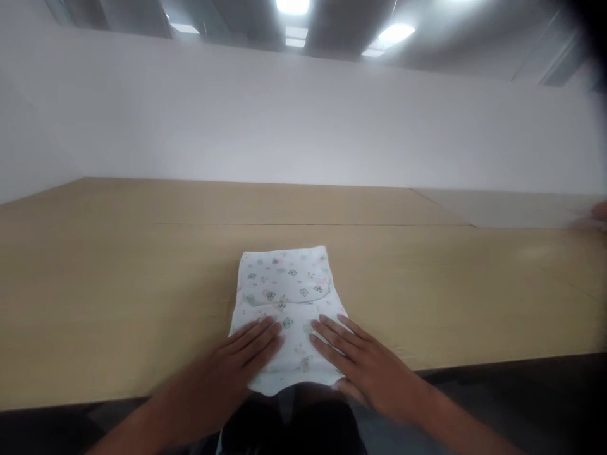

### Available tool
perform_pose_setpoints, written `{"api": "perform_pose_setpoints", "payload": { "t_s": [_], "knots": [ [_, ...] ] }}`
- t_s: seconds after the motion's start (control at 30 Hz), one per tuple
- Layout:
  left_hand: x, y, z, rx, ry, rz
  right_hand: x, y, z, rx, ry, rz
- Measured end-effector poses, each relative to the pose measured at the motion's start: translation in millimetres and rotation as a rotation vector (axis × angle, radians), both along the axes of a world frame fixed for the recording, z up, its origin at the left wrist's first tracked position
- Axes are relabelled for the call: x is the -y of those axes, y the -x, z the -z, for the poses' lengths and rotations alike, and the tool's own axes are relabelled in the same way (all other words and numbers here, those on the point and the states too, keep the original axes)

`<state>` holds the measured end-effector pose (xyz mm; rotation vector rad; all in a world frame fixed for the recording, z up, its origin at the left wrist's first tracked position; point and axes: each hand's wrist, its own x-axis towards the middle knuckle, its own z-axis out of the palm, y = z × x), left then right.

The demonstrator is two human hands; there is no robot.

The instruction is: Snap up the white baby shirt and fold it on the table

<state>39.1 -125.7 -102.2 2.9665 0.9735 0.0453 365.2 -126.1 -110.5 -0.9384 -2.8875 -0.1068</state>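
From here I have a folded white cloth [284, 284] lying square on a pale wood-veneer bench [118, 284], printed all over with small green, pink and dark-outlined square motifs. A folded layer crosses its upper half, and the edge of that layer runs just above my operator's hands. I can't tell from this view what garment it is.

The left hand [241, 366] rests on the near part of the cloth, at its left side, palm down and fingers spread. The right hand [365, 366] lies the same way at the cloth's right side, with a strip of printed fabric showing between the two. Both grips are open, flat on the fabric and pinching nothing.

The near end of the cloth reaches the bench's front edge, and the dark clothing [289, 430] of the person wearing the camera sits right behind it. Well beyond the cloth, a thin seam [313, 224] crosses the bench, and a paler panel [512, 208] lies far off to its right. At the frame's right edge, well apart from the cloth, a blurred hand [595, 216] of another person shows.
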Motion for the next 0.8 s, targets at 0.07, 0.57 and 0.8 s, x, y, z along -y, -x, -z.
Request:
{"api": "perform_pose_setpoints", "payload": {
  "t_s": [0.07, 0.57, 0.8],
  "knots": [
    [0.3, 0.2, 5.2, -0.003, -0.068, 0.034, 3.2, 0.5, 3.8, 0.005, -0.056, 0.001],
    [-25.0, 27.7, -19.6, 0.449, 0.172, -0.278, -22.6, -12.9, -45.7, -0.435, 0.484, -0.009],
    [-114.7, 11.0, -76.9, 0.673, 0.649, -0.382, -140.9, -6.9, -70.9, -0.578, 1.119, 0.083]
  ]
}}
